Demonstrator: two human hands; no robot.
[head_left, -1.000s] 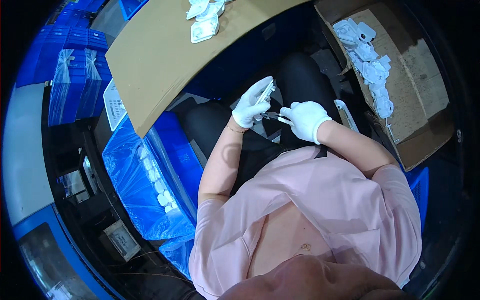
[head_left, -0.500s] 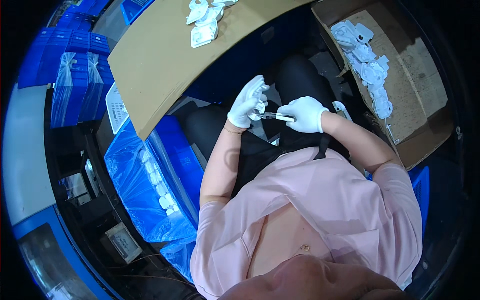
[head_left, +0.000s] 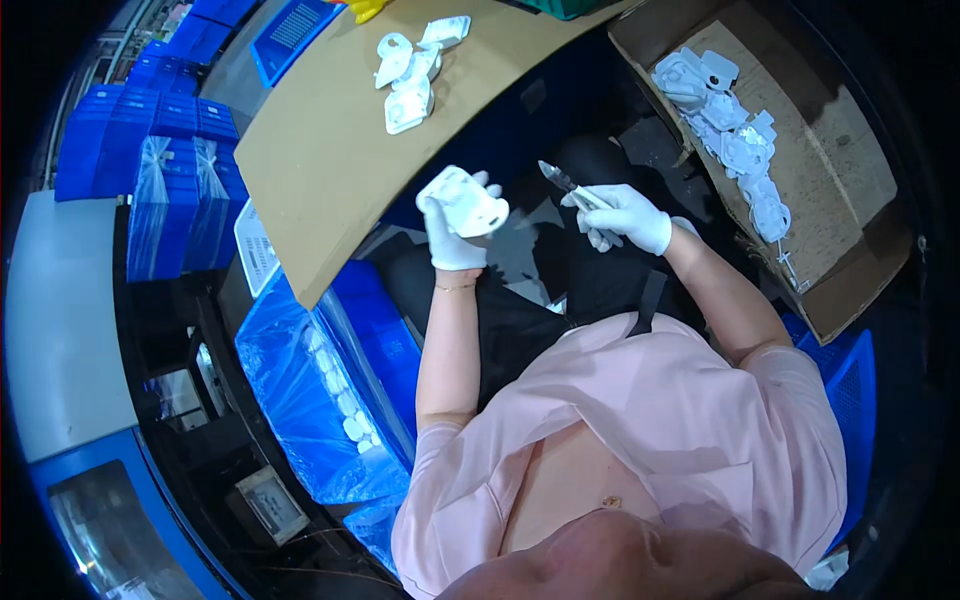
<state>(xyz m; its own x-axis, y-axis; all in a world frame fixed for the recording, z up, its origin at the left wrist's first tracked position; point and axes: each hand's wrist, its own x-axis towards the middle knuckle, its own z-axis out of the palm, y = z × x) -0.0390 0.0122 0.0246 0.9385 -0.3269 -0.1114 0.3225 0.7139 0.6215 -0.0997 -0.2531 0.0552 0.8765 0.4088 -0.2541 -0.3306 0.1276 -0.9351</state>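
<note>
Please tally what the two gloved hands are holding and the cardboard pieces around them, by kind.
White plastic part in the left hand: 1
Metal cutters in the right hand: 1
Cardboard sheet: 1
Cardboard box: 1
Total: 4

Board (head_left: 320, 170) ahead and to the left, bearing a cluster of moulded parts (head_left: 410, 70) at its far end. Cardboard box (head_left: 850, 260) to the right, holding more moulded parts (head_left: 735, 140). Lined crate (head_left: 300, 400) below the board, left of the lap. Stacked crates (head_left: 160, 150) farther left.
</note>
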